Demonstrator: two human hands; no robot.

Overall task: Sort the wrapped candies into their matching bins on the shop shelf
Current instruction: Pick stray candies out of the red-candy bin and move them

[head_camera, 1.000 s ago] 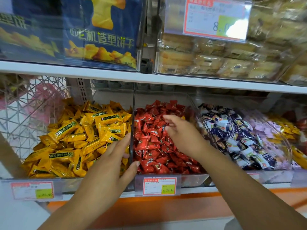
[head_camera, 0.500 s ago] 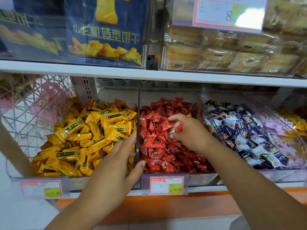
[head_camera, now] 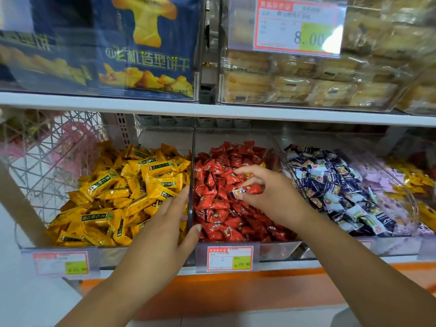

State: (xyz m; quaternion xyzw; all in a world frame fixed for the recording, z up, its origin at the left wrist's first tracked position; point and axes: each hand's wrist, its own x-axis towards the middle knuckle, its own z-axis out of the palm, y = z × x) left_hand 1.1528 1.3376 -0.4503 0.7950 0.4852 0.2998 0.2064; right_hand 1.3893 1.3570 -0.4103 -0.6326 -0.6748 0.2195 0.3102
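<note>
Three clear bins sit side by side on the lower shelf. Yellow wrapped candies fill the left bin, red wrapped candies the middle one, blue-and-white candies the right one. My right hand hovers over the red pile and pinches a small candy with a red body and a white-blue end. My left hand rests on the clear divider between the yellow and red bins, fingers on the yellow side, thumb on the red side.
Further right lie pale purple candies and more yellow ones. Price tags hang on the shelf front. The upper shelf carries a blue biscuit box and wrapped cakes. A wire basket stands at left.
My right hand has drawn back from deep in the red pile, toward me and slightly up, with a candy pinched in its fingertips. My left hand stays on the divider.
</note>
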